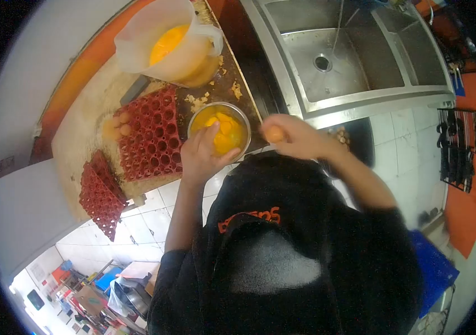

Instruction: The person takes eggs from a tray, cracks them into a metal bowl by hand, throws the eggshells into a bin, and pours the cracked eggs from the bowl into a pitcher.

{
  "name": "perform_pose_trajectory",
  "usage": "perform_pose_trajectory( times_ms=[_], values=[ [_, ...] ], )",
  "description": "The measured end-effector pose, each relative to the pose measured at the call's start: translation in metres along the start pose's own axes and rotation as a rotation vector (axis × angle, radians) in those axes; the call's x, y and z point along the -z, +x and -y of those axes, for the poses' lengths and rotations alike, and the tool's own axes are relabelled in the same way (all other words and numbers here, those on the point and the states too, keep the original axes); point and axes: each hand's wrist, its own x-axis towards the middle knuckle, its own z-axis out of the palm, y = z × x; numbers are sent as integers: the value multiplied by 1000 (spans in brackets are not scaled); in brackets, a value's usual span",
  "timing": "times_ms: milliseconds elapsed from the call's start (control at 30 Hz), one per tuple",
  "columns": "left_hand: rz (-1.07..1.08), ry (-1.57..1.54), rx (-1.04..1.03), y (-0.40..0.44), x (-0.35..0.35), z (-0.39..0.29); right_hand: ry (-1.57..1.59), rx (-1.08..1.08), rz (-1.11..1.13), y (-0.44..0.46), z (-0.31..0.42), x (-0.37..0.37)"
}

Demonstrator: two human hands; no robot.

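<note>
A metal bowl [247, 124] with several yolks and egg white stands near the counter's edge. My left hand [199, 153] is at the bowl's near left rim, fingers apart and reaching over the inside, with no object visible in it. To the right of the bowl, my right hand [294, 138] is closed round a brown egg [274, 134]. Left of the bowl lies a red egg tray [151, 134], mostly empty, with several brown eggs [124, 124] at its left side. Behind the bowl stands a large translucent pitcher [137, 42] with yellow egg in it.
A steel sink [327, 84] with a thin stream of water is at the upper right. More red trays [101, 195] lean at the counter's left edge. Bits of residue are on the counter [76, 139]. A dark bin [363, 139] holding eggshells stands beyond my right forearm.
</note>
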Motion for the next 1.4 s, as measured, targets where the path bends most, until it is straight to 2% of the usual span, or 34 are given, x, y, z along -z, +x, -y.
perform_pose_trajectory(
  times_ms=[33, 100, 133, 167, 233, 300, 367, 400, 433, 467, 533, 567, 600, 667, 700, 733, 800, 867, 967, 1100, 1167, 1200, 1267, 1333, 1400],
  values=[
    [38, -82, 47, 0, 0, 0, -42, -126, 66, -26, 7, 23],
    [72, -165, 91, 2, -3, 0, -317, -342, -47, -78, 13, 45],
    [40, -279, 52, 1, -6, 0, -317, -342, -49, -87, 10, 48],
    [15, -394, 12, 0, -7, 0, -480, -313, -143, -95, 8, 48],
    [24, -457, -37, 14, -9, -11, -426, -175, -227, -91, 14, 45],
    [28, -517, -84, 24, -19, -25, 288, -293, -75, -58, 24, 22],
    [112, -732, -14, 33, -33, -34, 764, -105, -81, -28, 31, -11],
    [112, -726, -20, 39, -39, -37, 869, 0, -127, -13, 33, -24],
    [74, -780, 11, 43, -44, -40, 618, 112, -281, 3, 24, -35],
    [17, -899, 45, 45, -52, -48, 618, 117, -282, 11, 17, -35],
    [-74, -1060, 111, 48, -63, -58, 609, 18, -295, 25, 8, -29],
    [-99, -1077, 158, 47, -63, -55, 450, -72, -297, 30, -5, -26],
    [-102, -1047, 212, 44, -64, -48, 453, -63, -295, 35, -16, -22],
    [-104, -998, 305, 38, -61, -31, 100, -174, -421, 46, -36, -14],
    [-108, -976, 343, 35, -58, -23, 30, -143, -510, 53, -53, -17],
    [-116, -954, 369, 32, -56, -17, 31, -132, -507, 62, -66, -21],
    [-130, -900, 399, 27, -52, -6, -190, 143, -768, 80, -82, -26],
    [-144, -835, 412, 21, -48, 1, -178, 222, -745, 94, -89, -30],
    [-174, -669, 345, 14, -42, 8, -395, 226, -507, 109, -113, -41],
    [-91, -478, 329, 21, -25, 5, -323, 180, -531, 108, -94, -36],
    [45, -202, 271, 24, -11, 3, -100, 235, -448, 99, -56, -28],
    [44, -203, 275, 27, -5, 0, -101, 234, -444, 98, -43, -30],
    [85, -82, 201, 32, 6, -7, 253, 228, -189, 98, -20, -41],
    [148, -39, 177, 30, 15, -7, 293, 295, -210, 97, -5, -51],
    [203, 20, 163, 24, 24, -2, 307, 115, 19, 99, 6, -53]
  ],
)
